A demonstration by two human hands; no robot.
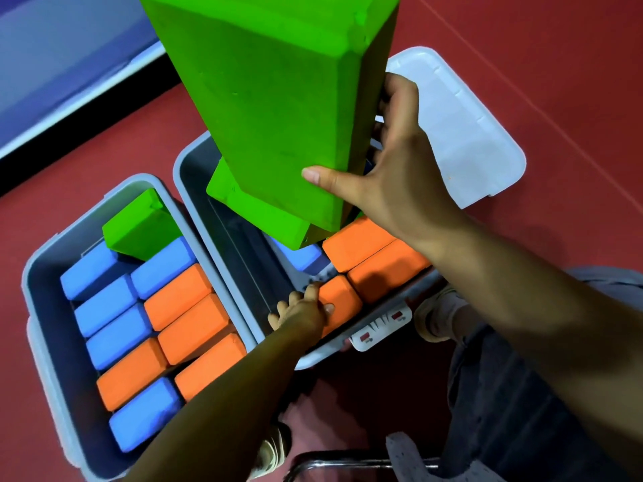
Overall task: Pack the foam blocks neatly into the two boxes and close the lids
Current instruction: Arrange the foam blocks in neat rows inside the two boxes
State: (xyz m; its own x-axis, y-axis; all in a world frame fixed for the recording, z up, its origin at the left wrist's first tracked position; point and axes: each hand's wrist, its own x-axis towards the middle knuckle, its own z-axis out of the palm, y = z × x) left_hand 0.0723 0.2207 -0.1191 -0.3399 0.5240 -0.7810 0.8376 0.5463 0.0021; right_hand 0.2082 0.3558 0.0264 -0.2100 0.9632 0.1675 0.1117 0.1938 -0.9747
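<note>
My right hand (393, 168) grips a large green foam block (278, 109) held above the right-hand box (195, 189): the thumb lies flat across the block's near face and the other fingers wrap round its far, shadowed side. The block is tilted, its lower end pointing down into that box. Just beneath it, inside the same box, a second green block (257, 210) stands at a slant. At the near end of the right-hand box lie three orange blocks (382, 262), side by side and touching, with a blue block (306, 255) just beyond them, partly hidden. My left hand (302, 311) reaches into the near end of this box; its fingers are bent over the smallest-looking orange block (342, 300), with the thumb on its top face, and the fingertips are at the block's left edge. To the left of the right-hand box, touching it, stands the other box (41, 273), filled with rows of blue and orange blocks lying flat and one green block (139, 224) propped at an angle at its far end. Beyond the right-hand box, a white lid (469, 133) lies flat on the red floor (556, 64).
</note>
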